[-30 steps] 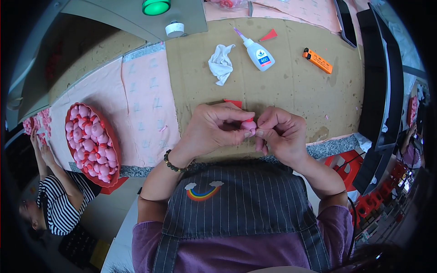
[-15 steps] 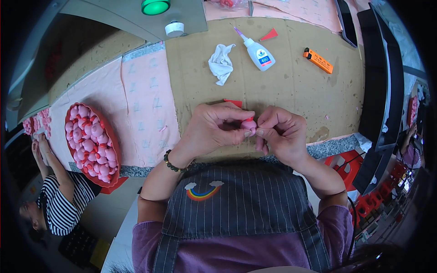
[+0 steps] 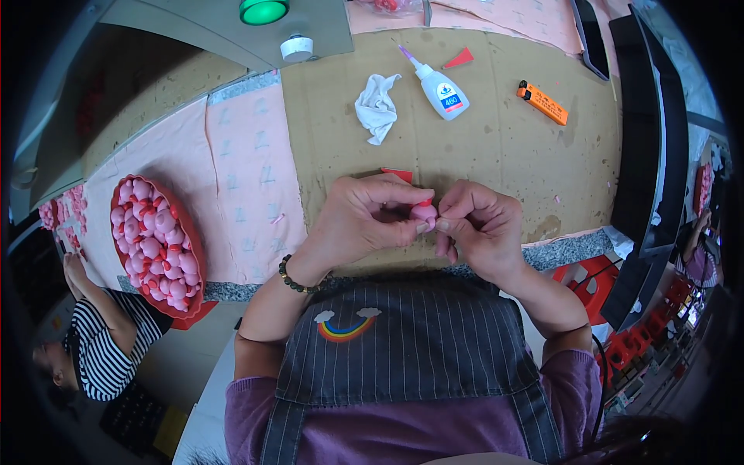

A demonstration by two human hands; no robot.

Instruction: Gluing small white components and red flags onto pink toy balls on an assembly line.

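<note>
My left hand pinches a small round pink figure with a red part on its top, between thumb and fingers. From the other side my right hand has thumb and forefinger closed at the figure's edge, close to the left thumb tip. Whether a tiny separate part sits between the right fingertips is hidden. Just behind the left hand a red piece lies on the brown cardboard, partly covered by the fingers.
A white glue bottle, red cap, crumpled white cloth and orange lighter lie beyond my hands. At left, a red basket holds many pink figures. A co-worker sits further left. A black panel stands right.
My hands and the pink figure stay in nearly the same place. At the far left the co-worker's hands and forearms have shifted.
</note>
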